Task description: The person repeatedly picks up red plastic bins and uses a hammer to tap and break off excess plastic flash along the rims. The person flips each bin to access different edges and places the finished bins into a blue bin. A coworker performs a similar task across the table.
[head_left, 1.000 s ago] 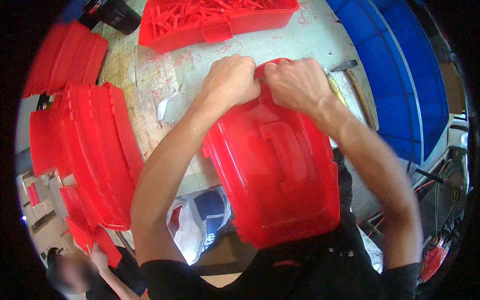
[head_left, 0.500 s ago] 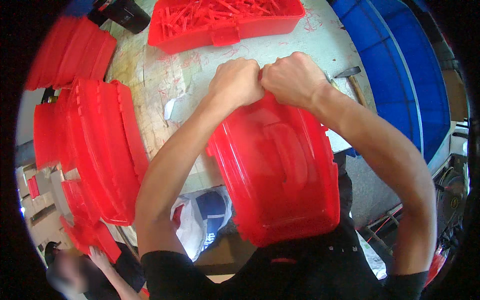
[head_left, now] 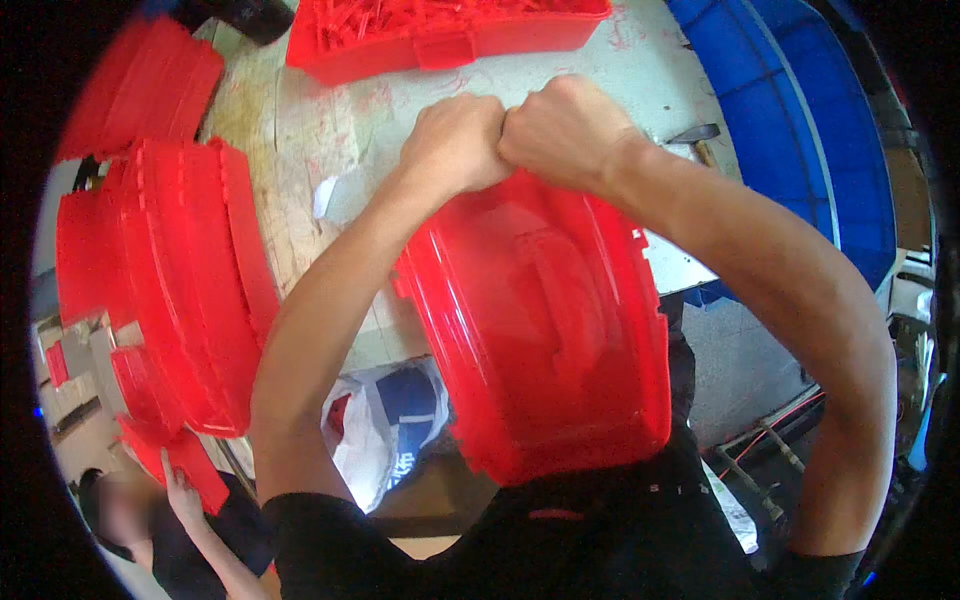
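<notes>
A large, glossy red plastic case cover (head_left: 550, 370), with a raised handle shape in its middle and notched side edges, is tilted between the worktable and my body. Its near end rests close to my black shirt. At its far end, both my hands are closed in fists side by side, knuckles up. My left hand (head_left: 455, 140) and my right hand (head_left: 570, 132) grip the far rim and nearly touch each other. The fingertips are hidden beneath the fists, so anything else in them cannot be seen.
A red bin (head_left: 450, 50) full of red plastic strips stands on the table's far side. Stacked red covers (head_left: 190, 280) line the left. Blue crates (head_left: 790, 120) stand right, near a dark-bladed tool (head_left: 692, 133). Lower left, another person holds a red piece (head_left: 190, 470).
Both fists and the cover have shifted slightly up and left in the picture, while the whole view has shifted too. My elbows are spread a little wider. The grip stays closed.
</notes>
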A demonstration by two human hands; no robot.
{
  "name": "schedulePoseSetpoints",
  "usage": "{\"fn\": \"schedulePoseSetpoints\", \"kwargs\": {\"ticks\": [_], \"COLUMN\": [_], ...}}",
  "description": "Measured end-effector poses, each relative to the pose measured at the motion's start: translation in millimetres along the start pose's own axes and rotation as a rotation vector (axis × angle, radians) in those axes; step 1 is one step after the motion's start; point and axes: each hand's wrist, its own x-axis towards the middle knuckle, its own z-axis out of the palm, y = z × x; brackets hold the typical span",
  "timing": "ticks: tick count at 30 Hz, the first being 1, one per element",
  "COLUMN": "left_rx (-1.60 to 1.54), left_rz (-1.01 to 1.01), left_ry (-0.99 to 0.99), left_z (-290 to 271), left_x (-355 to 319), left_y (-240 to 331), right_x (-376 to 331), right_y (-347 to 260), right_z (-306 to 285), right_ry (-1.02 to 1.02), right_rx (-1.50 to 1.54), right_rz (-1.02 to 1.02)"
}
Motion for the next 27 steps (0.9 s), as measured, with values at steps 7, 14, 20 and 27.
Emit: {"fn": "schedulePoseSetpoints", "kwargs": {"ticks": [7, 14, 20, 27], "left_rx": [0.064, 0.015, -0.022, 0.081], "left_rz": [-0.017, -0.092, -0.1, 0.065], "left_ry": [-0.03, 0.064, 0.042, -0.004], "left_z": [1.7, 0.8, -0.1, -6.8], "left_x": [-5.4, -21.5, -27.0, -29.9], "left_y": [-0.5, 3.8, -1.8, -1.8], "right_x": [-13.6, -5.3, 8.6, -25.2], "right_y": [-23.5, -22.5, -11.2, -30.9], "right_z": [9.9, 10.4, -0.7, 22.2], "right_ry": [0.053, 0.082, 0.098, 0.196], "right_rx": [0.312, 0.206, 0.062, 0.281], "right_rz": [0.373, 0.093, -0.088, 0.234]}}
